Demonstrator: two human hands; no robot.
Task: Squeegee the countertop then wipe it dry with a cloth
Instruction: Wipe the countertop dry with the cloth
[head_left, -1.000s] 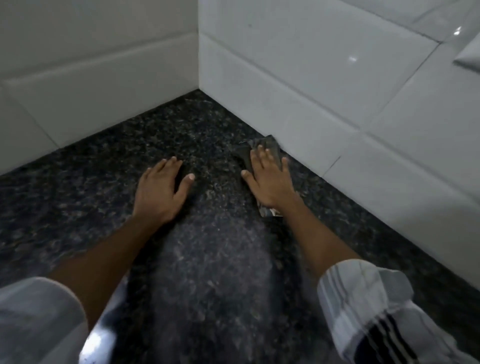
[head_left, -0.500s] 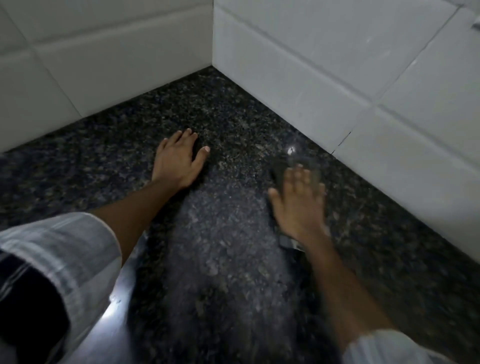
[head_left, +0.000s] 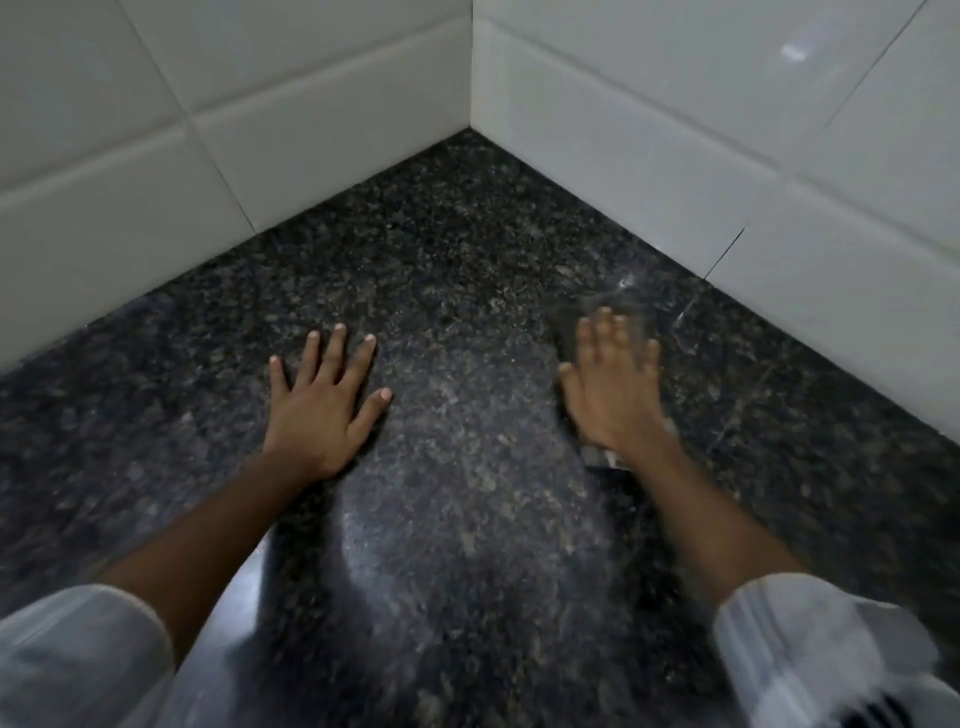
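A dark speckled granite countertop (head_left: 457, 291) fills the view and ends in a tiled corner. My left hand (head_left: 322, 400) lies flat on the stone with its fingers spread and nothing under it. My right hand (head_left: 613, 389) presses flat on a dark cloth (head_left: 605, 460). The cloth is blurred and shows only past the fingertips and beside the wrist. No squeegee is in view.
White tiled walls (head_left: 675, 130) rise on the left and right and meet at the far corner (head_left: 470, 124). A lighter sheen (head_left: 467, 493) marks the stone between my arms. White striped sleeves (head_left: 810, 639) cover both arms at the bottom.
My right hand has slid the cloth back from the right wall toward me along the countertop. The left hand stays planted and has spread its fingers wider. The view has shifted.
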